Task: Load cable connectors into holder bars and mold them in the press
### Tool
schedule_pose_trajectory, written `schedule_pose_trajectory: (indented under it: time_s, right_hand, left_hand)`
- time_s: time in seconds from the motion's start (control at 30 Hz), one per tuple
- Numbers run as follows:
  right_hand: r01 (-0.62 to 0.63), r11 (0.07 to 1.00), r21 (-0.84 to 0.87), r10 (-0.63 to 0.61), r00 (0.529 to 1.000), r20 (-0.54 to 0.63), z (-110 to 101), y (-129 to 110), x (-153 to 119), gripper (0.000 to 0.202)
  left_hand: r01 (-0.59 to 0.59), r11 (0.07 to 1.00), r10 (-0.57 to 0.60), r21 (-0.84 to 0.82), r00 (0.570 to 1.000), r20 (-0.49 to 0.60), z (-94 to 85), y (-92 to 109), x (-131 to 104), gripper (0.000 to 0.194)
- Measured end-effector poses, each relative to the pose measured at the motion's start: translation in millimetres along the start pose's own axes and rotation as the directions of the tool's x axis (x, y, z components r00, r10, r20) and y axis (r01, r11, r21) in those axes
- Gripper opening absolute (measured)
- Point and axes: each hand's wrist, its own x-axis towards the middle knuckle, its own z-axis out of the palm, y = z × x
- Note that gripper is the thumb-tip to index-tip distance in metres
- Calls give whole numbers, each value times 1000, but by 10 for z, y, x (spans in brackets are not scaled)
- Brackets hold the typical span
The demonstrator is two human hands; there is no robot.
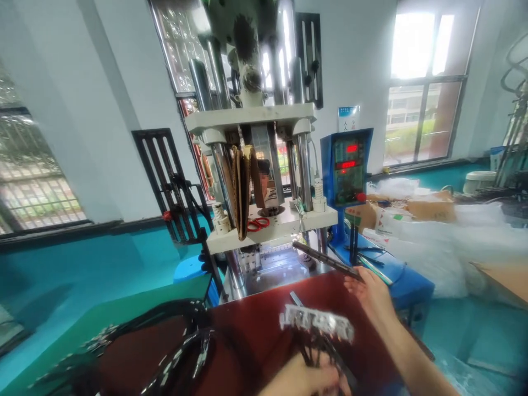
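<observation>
My right hand (369, 289) is closed around the near end of a long dark bar (325, 258), which slants up and left toward the machine. Low in the view, my left hand (309, 377) grips a bunch of black cables (315, 349). At the cables' upper end is a silvery metal block (317, 320) with a row of slots, blurred by motion. The block is above the dark red tabletop (247, 319), apart from the bar. Part of my left hand is cut off by the lower edge.
A press machine (270, 225) with steel columns stands ahead, red-handled scissors (258, 224) on its plate. At its right is a blue control box (346, 165) with red digits. Coiled black cables (181, 352) lie at left. White plastic bags (437, 236) are piled at right.
</observation>
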Motion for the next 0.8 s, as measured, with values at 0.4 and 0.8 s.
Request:
schedule_pose_trajectory:
  time_s: [0.4,0.8]
  right_hand:
    - [-182,954,-240,147,977,-156,-1183,-46,-183,41]
    - [402,215,-890,-14,913,409,-1470,-28,-87,14]
  left_hand:
    - [-117,993,115,24,990,76,12,350,174,29]
    - [9,1000,-9,-8,1000,11,33,305,277,31]
